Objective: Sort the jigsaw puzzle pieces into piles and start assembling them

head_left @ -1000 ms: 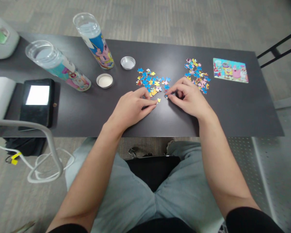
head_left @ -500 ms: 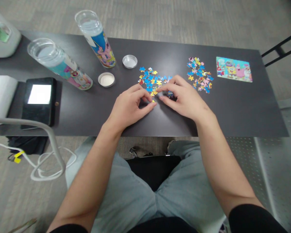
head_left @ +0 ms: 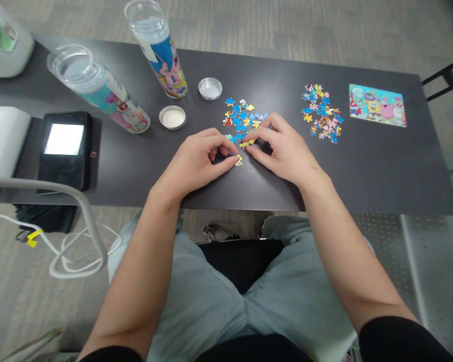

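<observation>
My left hand (head_left: 202, 158) is closed in a pinch at the near edge of the loose pieces, its thumb and forefinger on a small yellow-and-white puzzle piece (head_left: 239, 161). Just to the right, my right hand (head_left: 283, 148) pinches a yellow puzzle piece (head_left: 244, 144) between thumb and forefinger. The two pieces are close but apart. Beyond my fingers lies a loose pile of puzzle pieces (head_left: 243, 116), mostly blue with some yellow and red. My right hand covers part of that pile.
A second puzzle pile (head_left: 322, 113) and a cartoon picture card (head_left: 377, 104) lie at the right. Two clear tubes, one nearer (head_left: 105, 95) and one farther (head_left: 162, 55), stand left beside two round lids (head_left: 210, 89) (head_left: 172, 117). A black device (head_left: 62, 151) with a lit screen sits far left.
The camera view has shifted slightly, moving the table items right and up. The yellow piece at my left fingertips shows more fully. My right hand's pinch now shows a piece more clearly.
</observation>
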`<state>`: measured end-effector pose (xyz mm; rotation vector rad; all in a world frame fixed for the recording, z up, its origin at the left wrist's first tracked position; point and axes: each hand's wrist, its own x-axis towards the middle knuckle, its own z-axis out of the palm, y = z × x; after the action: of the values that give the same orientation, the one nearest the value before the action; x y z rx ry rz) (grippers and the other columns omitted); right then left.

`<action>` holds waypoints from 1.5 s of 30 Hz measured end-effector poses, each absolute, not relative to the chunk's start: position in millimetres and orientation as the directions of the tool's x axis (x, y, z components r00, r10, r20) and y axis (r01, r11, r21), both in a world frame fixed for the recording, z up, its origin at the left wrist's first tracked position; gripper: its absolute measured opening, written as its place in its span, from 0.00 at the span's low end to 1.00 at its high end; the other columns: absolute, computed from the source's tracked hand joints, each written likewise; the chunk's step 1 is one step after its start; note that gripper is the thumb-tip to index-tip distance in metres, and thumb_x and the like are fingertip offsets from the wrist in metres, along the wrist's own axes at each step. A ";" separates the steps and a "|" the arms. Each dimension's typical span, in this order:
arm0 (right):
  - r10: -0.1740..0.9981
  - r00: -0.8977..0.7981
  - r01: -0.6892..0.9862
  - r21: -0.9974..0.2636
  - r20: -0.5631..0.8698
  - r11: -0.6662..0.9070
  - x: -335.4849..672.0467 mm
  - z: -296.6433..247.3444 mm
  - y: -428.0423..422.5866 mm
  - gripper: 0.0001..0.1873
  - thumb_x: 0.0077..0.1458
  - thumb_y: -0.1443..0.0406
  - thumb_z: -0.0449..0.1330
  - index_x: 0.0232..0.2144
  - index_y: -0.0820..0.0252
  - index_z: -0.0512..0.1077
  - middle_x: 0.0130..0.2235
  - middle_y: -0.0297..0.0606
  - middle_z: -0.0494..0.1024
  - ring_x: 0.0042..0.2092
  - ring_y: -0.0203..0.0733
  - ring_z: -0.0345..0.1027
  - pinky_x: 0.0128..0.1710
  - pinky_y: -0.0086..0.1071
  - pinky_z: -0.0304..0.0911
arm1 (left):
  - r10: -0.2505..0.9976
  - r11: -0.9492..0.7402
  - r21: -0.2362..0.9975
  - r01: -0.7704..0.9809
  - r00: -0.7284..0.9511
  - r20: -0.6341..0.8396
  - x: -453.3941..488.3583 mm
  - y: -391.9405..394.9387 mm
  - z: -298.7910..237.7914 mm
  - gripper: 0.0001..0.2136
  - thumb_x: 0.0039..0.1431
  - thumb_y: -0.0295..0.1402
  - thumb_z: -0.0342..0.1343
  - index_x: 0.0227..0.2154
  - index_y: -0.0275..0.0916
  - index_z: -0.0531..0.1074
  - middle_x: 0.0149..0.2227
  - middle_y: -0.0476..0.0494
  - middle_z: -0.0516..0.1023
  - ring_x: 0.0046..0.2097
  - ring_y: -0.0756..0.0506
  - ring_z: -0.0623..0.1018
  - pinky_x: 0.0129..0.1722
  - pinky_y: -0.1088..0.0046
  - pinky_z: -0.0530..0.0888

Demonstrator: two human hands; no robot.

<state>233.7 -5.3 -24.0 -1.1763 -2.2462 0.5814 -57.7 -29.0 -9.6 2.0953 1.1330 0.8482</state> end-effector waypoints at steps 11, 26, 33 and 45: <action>0.820 -0.530 0.578 -0.617 0.213 0.534 237.2 -23.2 -8.5 0.09 0.78 0.58 0.75 0.57 0.43 0.90 0.62 0.48 0.85 0.66 0.69 0.82 0.71 0.67 0.78 | 0.854 -0.458 0.752 0.474 0.470 0.224 -61.5 -26.5 -10.4 0.09 0.68 0.36 0.79 0.48 0.45 0.91 0.43 0.46 0.84 0.41 0.43 0.80 0.47 0.61 0.77; 0.835 -0.525 0.602 -0.622 0.164 0.501 243.4 -21.6 -9.1 0.10 0.70 0.59 0.81 0.51 0.45 0.88 0.62 0.47 0.87 0.68 0.72 0.81 0.74 0.72 0.68 | 0.869 -0.452 0.735 0.506 0.435 0.236 -59.1 -23.9 -13.4 0.05 0.68 0.35 0.78 0.43 0.45 0.90 0.41 0.47 0.85 0.41 0.42 0.80 0.49 0.60 0.80; 0.829 -0.532 0.598 -0.618 0.171 0.511 243.2 -21.1 -10.1 0.10 0.71 0.59 0.81 0.52 0.44 0.89 0.62 0.47 0.88 0.68 0.73 0.81 0.73 0.72 0.68 | 0.869 -0.457 0.723 0.518 0.434 0.238 -58.5 -23.6 -14.8 0.06 0.68 0.35 0.79 0.44 0.45 0.90 0.41 0.47 0.85 0.41 0.42 0.81 0.48 0.60 0.80; 0.828 -0.531 0.577 -0.639 0.179 0.508 243.3 -21.7 -11.1 0.10 0.72 0.57 0.81 0.52 0.44 0.90 0.59 0.45 0.87 0.63 0.68 0.82 0.73 0.68 0.65 | 0.872 -0.451 0.738 0.502 0.425 0.244 -58.2 -23.3 -15.3 0.06 0.67 0.35 0.80 0.44 0.45 0.91 0.41 0.46 0.85 0.41 0.42 0.81 0.48 0.60 0.79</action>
<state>243.3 -11.1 -21.7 -1.1526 -2.2848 0.7177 -58.2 -23.3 -15.3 2.1078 1.1552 0.8393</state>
